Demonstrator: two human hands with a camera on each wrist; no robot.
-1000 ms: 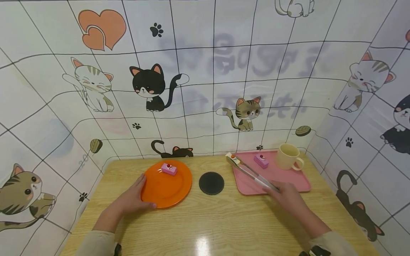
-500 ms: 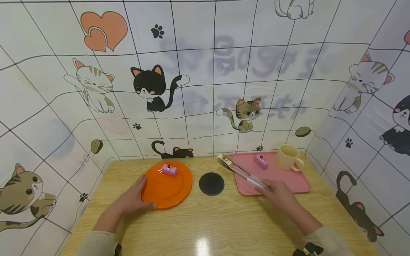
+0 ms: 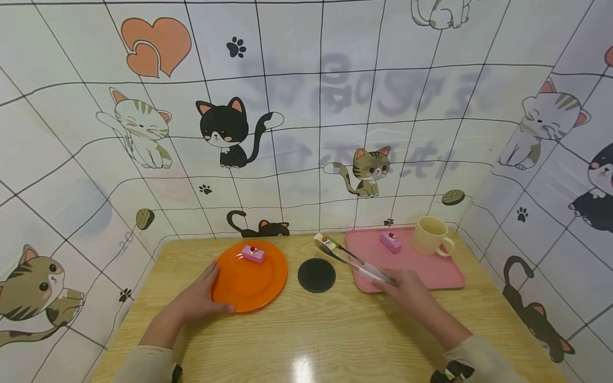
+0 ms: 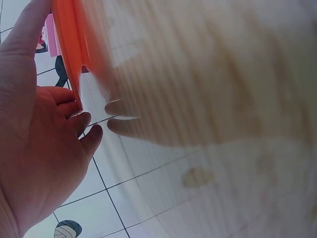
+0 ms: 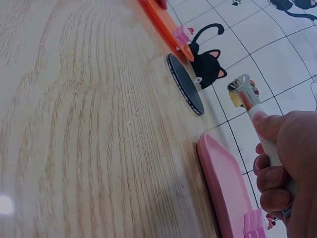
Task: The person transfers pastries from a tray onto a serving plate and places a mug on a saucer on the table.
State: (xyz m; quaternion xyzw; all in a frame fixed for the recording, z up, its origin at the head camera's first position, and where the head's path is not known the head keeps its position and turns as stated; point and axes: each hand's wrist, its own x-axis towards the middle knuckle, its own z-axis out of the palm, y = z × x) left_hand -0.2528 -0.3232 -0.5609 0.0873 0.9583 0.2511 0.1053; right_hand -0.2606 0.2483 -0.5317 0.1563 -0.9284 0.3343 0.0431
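My right hand (image 3: 411,292) grips metal tongs with white handles (image 5: 254,110). Between the tongs' tips is a small toy cake slice (image 3: 326,243), cream-yellow with an orange topping. It hangs above the table, behind the round black coaster (image 3: 316,275). My left hand (image 3: 201,295) holds the left rim of an orange plate (image 3: 246,287), thumb at the front edge and fingers along the side. A pink toy cake slice (image 3: 253,254) with a red berry lies toward the back of that plate. In the left wrist view, the fingertips (image 4: 94,139) curl beside the plate's edge.
On the right stands a pink tray (image 3: 426,268) bearing a purple-pink toy cake slice (image 3: 390,242) and a pale yellow mug (image 3: 430,236). The wooden table (image 3: 306,330) ends at a wall covering (image 3: 297,159) printed with cats.
The right hand has moved left with the tongs, bringing the yellow cake slice from the tray's back left corner to above the table behind the coaster. The left hand stays on the plate.
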